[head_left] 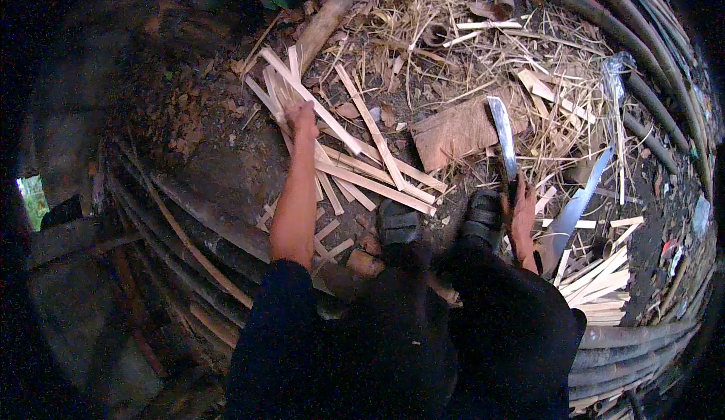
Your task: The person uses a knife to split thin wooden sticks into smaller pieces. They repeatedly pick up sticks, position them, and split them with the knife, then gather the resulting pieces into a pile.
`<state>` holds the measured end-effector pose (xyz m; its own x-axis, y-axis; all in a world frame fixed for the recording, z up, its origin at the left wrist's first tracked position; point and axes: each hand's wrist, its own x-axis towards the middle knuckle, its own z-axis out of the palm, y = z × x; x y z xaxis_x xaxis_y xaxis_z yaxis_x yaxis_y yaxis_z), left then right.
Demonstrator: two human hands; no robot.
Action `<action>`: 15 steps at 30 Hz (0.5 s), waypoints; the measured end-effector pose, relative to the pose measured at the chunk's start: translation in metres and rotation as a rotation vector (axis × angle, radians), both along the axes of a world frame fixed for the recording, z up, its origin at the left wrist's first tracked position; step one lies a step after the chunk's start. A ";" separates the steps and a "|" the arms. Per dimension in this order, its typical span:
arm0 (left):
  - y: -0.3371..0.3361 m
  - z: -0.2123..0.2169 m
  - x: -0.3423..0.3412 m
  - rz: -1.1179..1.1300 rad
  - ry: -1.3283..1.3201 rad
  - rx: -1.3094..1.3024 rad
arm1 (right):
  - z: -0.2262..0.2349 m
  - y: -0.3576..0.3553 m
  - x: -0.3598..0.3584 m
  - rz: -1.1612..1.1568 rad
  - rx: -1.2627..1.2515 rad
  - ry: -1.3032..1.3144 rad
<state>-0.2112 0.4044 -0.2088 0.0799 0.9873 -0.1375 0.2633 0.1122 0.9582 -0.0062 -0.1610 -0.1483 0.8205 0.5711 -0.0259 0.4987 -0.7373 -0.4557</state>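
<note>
My left hand [302, 118] reaches out over a loose pile of pale bamboo strips [377, 182], its fingers closed around strips at the pile's far left end. One long bamboo strip [321, 110] slants past the fingers toward my feet. Low beside my right foot, my right hand [521, 220] grips the dark handle of a machete [504, 137]. Its shiny blade points away from me, and the curved tip lies over a flat wooden block [449, 137]. The left fingertips are partly hidden among the strips.
A hand saw [580, 205] stands right of my right hand, near more cut strips [604, 280]. Straw-like shavings [408, 12] cover the far ground. A bamboo pole piece [328, 23] lies beyond my left hand. Long poles line both sides. My sandals [400, 223] flank the near ground.
</note>
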 end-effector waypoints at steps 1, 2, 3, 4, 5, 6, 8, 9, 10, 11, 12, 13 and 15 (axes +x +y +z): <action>-0.035 0.033 0.026 -0.032 -0.146 -0.050 | -0.010 -0.014 0.006 -0.051 -0.020 0.020; -0.063 0.067 0.050 -0.095 -0.268 -0.117 | -0.022 -0.029 0.010 -0.103 -0.040 0.039; -0.078 0.118 0.054 -0.170 -0.350 -0.139 | -0.027 -0.029 0.009 -0.112 0.081 0.019; -0.085 0.156 0.057 -0.275 -0.404 -0.166 | -0.028 -0.025 0.010 -0.111 0.098 0.076; -0.091 0.185 0.061 -0.384 -0.460 -0.195 | -0.027 -0.023 0.010 -0.114 0.113 0.130; -0.098 0.206 0.065 -0.493 -0.519 -0.230 | -0.025 -0.023 0.011 -0.118 0.122 0.181; -0.110 0.228 0.088 -0.659 -0.563 -0.129 | -0.011 -0.019 0.009 -0.192 0.203 0.344; -0.125 0.232 0.104 -0.537 -0.531 -0.158 | -0.013 -0.021 0.006 -0.244 0.194 0.357; -0.143 0.228 0.120 -0.543 -0.544 -0.152 | -0.014 -0.025 0.003 -0.304 0.189 0.360; -0.162 0.220 0.129 -0.539 -0.546 -0.137 | -0.001 -0.019 -0.002 -0.335 0.163 0.399; -0.182 0.211 0.139 -0.534 -0.549 -0.123 | 0.013 -0.014 -0.007 -0.366 0.137 0.438; -0.208 0.201 0.151 -0.582 -0.594 -0.086 | 0.026 -0.017 -0.012 -0.346 0.161 0.439; -0.246 0.194 0.155 -0.580 -0.518 -0.175 | 0.050 -0.014 -0.025 -0.322 0.328 0.411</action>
<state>-0.0560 0.1581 -0.0149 0.6704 0.7363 -0.0919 -0.1480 0.2541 0.9558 -0.0314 -0.1753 -0.0987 0.9131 0.3282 -0.2417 0.0097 -0.6103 -0.7921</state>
